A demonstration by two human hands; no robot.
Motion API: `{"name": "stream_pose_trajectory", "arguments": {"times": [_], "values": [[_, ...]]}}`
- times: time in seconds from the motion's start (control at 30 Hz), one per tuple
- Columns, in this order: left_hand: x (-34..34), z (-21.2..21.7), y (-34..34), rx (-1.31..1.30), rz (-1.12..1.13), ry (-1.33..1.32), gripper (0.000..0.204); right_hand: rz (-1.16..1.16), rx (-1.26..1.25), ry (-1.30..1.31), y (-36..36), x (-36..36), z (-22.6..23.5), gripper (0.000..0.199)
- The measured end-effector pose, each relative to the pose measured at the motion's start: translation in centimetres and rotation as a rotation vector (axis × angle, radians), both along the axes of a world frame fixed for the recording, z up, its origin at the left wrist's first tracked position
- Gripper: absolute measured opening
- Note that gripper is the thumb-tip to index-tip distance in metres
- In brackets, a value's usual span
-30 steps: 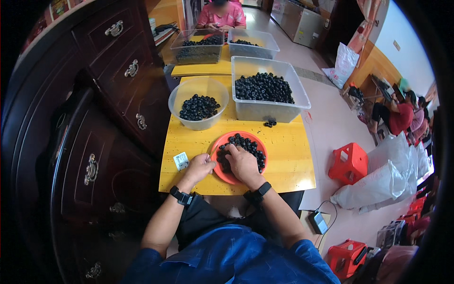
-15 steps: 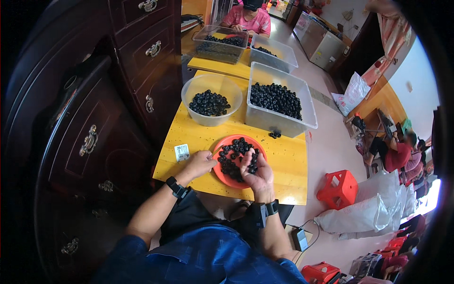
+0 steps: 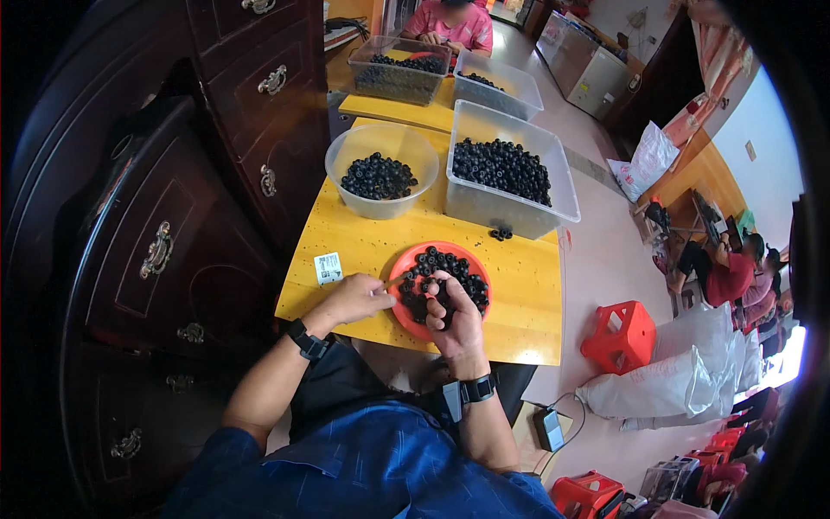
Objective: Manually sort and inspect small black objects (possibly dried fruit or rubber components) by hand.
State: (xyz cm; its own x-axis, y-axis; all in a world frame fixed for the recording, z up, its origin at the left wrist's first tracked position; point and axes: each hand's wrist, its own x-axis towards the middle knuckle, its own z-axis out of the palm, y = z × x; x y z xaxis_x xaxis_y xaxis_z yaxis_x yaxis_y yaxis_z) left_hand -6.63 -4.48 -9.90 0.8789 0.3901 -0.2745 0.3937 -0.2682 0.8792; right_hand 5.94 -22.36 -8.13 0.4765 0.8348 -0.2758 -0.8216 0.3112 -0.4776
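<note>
An orange-red plate [image 3: 403, 262] near the table's front edge holds many small black ring-shaped pieces [image 3: 468, 282]. At its left side, my left hand [image 3: 356, 298] is closed in a pinch on a thin brownish stick [image 3: 399, 280] whose tip points over the plate. My right hand [image 3: 458, 330] is above the plate's near right part, palm up with fingers curled, and cups several of the black pieces. The fingers partly hide them and the near part of the plate.
Beyond the plate stand a round clear bowl [image 3: 341, 195] and a large clear bin [image 3: 566, 195], both with black pieces. A few loose pieces [image 3: 501, 234] and a white label [image 3: 328, 268] lie on the yellow table [image 3: 527, 303]. A dark cabinet [image 3: 173, 259] borders the left; a red stool [image 3: 618, 336] stands right.
My right hand has moved slightly left and its fingers have curled further over the black pieces. My left hand stays beside the plate with the stick. The view has shifted a little.
</note>
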Motion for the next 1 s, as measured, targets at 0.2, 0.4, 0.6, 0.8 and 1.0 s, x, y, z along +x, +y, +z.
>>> {"name": "stream_pose_trajectory", "arguments": {"times": [0.2, 0.4, 0.6, 0.8, 1.0], "values": [[0.0, 3.7, -1.8, 0.048, 0.051, -0.404, 0.016, 0.0, -0.067, -0.155, -0.1, -1.7, -0.2, 0.025], [0.2, 6.3, -4.7, 0.191, -0.022, -0.475, 0.022, 0.01, -0.039, -0.087, -0.2, -2.4, 0.4, 0.022], [0.3, 6.3, -5.7, 0.229, 0.024, -0.517, 0.026, 0.01, -0.031, -0.171, -0.6, -2.4, 0.7, 0.012], [0.2, 6.5, -6.1, 0.282, -0.002, -0.591, 0.03, 0.011, -0.043, -0.169, -0.6, -2.2, 0.5, 0.008], [0.3, 6.0, -6.3, 0.277, 0.036, -0.568, 0.025, -0.028, -0.083, -0.159, -0.5, -2.7, 0.4, 0.009]]}}
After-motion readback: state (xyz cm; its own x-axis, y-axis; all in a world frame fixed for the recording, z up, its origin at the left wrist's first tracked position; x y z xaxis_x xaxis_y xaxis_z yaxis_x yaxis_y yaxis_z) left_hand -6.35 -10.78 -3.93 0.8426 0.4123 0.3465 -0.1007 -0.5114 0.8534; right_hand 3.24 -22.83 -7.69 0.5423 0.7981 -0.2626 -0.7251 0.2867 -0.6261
